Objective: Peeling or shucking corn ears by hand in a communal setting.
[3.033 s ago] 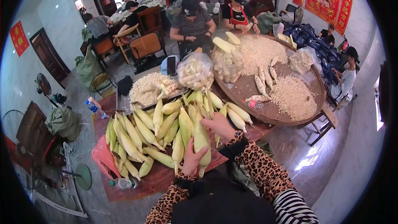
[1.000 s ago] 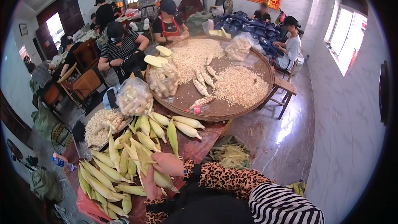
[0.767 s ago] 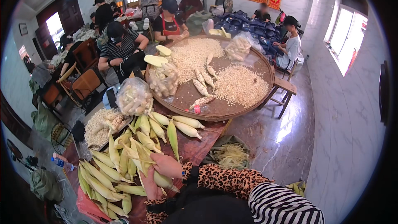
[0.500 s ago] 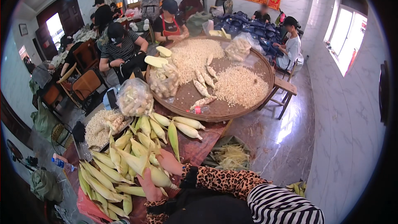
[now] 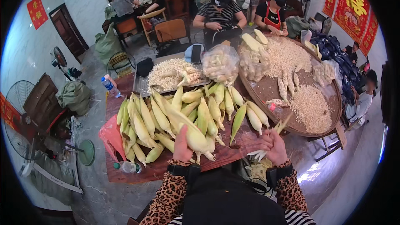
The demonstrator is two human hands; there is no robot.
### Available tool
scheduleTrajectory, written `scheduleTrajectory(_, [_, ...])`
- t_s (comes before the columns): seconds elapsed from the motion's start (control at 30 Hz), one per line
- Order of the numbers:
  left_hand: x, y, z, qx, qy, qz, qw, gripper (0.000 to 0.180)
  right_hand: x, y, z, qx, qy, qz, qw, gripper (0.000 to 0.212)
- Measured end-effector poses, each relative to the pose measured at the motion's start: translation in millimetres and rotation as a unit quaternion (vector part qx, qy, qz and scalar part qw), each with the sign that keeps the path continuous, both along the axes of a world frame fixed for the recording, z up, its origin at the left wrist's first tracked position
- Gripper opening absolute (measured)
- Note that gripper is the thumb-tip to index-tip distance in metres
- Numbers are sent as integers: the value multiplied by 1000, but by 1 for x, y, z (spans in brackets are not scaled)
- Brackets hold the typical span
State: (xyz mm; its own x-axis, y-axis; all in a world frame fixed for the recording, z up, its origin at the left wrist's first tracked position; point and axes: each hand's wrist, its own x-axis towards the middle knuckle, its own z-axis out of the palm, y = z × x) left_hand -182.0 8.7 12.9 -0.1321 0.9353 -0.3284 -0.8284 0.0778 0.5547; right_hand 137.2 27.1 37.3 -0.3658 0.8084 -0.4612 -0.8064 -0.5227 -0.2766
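Note:
My left hand (image 5: 182, 145) is closed around a partly husked ear of corn (image 5: 195, 136), held at the near edge of the corn pile with its stem end toward me. Off to the right, my right hand (image 5: 273, 146) pinches a torn corn husk (image 5: 283, 126), and pale strips of it stick out on both sides of the fingers. Behind the left hand many pale green ears of corn (image 5: 142, 118) lie heaped on the reddish table (image 5: 233, 152). A single green ear (image 5: 238, 124) lies between my two hands, farther back.
A metal tray (image 5: 137, 84) of kernels and a plastic bag of cobs (image 5: 221, 63) stand behind the pile. At right is a large round tray (image 5: 266, 89) with kernel heaps. Husk scraps (image 5: 258, 170) lie below the table edge. A bottle (image 5: 127, 167) lies front left. Several people sit beyond.
My right hand has pulled away from the ear to the right, now with torn husk in it. The left hand keeps hold of the ear. The view has swung left.

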Motion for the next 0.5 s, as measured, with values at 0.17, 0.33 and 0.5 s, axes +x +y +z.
scheduleTrajectory(0.17, [29, -2, -1, 32, 60, -85, 994, 46, -77, 14, 33, 194, -281, 83, 936, 16])
scheduleTrajectory(0.33, [61, -14, 26, 41, 89, -98, 990, 47, -114, 14, 27, 432, -571, 143, 683, 32])
scheduleTrajectory(0.5, [59, -25, 15, 33, 200, -70, 977, 50, -131, 4, 13, 497, -633, 136, 578, 28])
